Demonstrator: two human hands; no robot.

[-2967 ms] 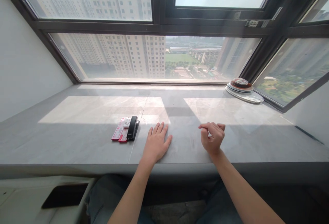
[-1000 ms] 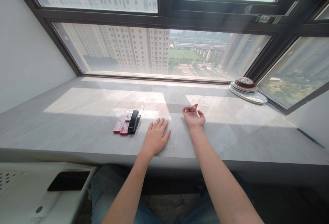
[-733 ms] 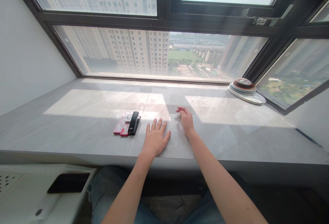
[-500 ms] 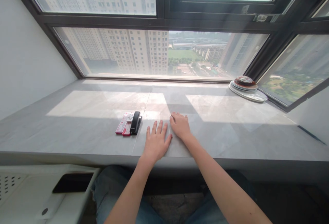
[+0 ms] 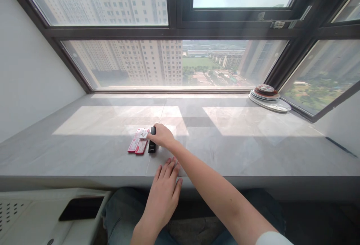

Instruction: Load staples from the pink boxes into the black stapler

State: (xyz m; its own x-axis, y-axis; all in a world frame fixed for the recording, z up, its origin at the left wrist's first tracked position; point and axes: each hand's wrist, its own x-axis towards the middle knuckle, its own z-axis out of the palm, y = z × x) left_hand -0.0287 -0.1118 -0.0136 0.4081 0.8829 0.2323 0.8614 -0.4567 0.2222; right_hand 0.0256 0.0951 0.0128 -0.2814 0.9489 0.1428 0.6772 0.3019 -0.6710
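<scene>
My right hand [image 5: 162,135] reaches across to the left, its thumb and fingers closed around the far part of a black stapler [image 5: 152,147]. The stapler's near end sticks out below the hand, and its middle is partly covered. Just left of it are red-and-white flat packs [image 5: 141,146], with a small white box [image 5: 143,134] on top of them near my thumb. My left hand [image 5: 165,183] is open and holds nothing. Its fingers are stretched out over the front edge of the sill, below my right forearm.
A stack of plates [image 5: 266,96] stands in the far right corner of the grey window sill [image 5: 239,155]. Dark window frames [image 5: 168,33] rise behind it. A white plastic piece of furniture [image 5: 36,200] with a dark opening is at the lower left.
My right hand has moved left from bare sill and taken hold of the stapler, which now sits slightly apart from the packs. My left hand has drawn back toward me.
</scene>
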